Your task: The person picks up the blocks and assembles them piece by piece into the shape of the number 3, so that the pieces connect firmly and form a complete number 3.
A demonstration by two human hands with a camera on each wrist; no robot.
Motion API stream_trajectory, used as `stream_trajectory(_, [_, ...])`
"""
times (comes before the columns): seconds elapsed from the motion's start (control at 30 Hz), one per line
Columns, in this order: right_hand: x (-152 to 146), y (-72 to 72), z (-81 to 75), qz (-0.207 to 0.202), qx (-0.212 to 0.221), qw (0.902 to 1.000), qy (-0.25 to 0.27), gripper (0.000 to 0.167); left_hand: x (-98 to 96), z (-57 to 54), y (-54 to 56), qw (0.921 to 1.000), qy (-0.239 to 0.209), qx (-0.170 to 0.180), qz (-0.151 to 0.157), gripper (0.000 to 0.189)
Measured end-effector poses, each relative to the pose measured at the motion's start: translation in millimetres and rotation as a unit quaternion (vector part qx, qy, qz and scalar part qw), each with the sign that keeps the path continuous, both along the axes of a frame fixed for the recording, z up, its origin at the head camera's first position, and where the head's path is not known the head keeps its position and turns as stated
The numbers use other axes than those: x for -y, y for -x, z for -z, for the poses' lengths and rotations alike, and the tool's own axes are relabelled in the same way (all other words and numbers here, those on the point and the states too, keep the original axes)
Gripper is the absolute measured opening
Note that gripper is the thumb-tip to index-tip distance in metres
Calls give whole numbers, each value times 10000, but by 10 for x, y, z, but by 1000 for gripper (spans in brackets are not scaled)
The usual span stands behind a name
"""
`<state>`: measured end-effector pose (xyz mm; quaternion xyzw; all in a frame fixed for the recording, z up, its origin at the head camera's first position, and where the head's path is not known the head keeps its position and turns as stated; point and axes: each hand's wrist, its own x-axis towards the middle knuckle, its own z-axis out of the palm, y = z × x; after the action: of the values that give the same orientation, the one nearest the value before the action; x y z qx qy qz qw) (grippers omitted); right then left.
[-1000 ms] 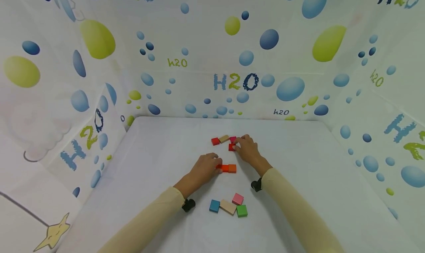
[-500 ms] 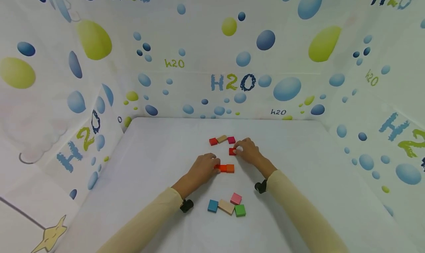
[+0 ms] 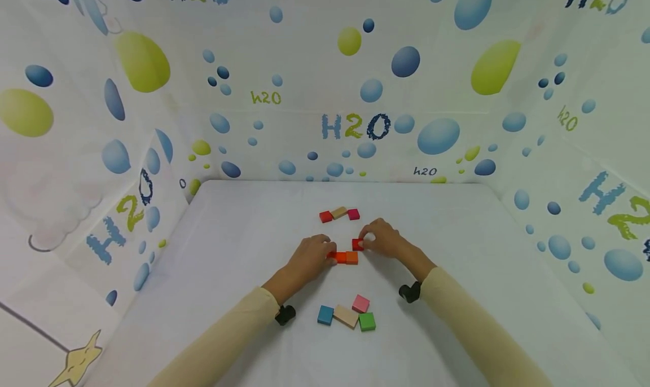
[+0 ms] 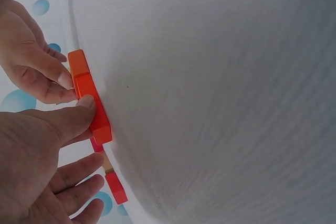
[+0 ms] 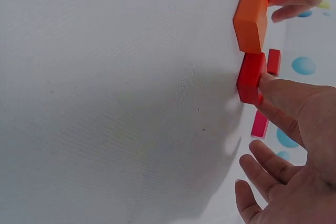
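Note:
My left hand (image 3: 311, 258) pinches the left end of a bright red-orange block (image 4: 94, 108), thumb on its near side. An orange block (image 3: 352, 258) lies end to end with it on the right, forming a short row. With thumb and index finger my right hand (image 3: 385, 239) pinches a red block (image 5: 251, 77), its other fingers spread away. In the head view this red block sits just behind and slightly right of the orange one. From the right wrist view it shows close by the orange block's end.
Farther back on the white cloth (image 3: 244, 223) lie a red block (image 3: 325, 216), a natural wood block (image 3: 338, 212) and a crimson block (image 3: 353, 214). Nearer the person are blue (image 3: 325, 315), wood (image 3: 346, 316), pink (image 3: 361, 303) and green (image 3: 367, 321) blocks. A bubble-printed curtain (image 3: 304, 54) surrounds the table.
My right hand has drawn the red block toward the person, away from the crimson block and up to the orange row. The left hand keeps its hold in place.

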<state>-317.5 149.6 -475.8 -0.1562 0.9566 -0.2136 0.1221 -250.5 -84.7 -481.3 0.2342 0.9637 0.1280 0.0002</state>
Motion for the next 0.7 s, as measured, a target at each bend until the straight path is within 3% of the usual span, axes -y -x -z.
stream_trajectory(0.7, [0,-76,-19,-106,114,9998,145,16,-2,-24,-20,9999,-59,83,-7,31])
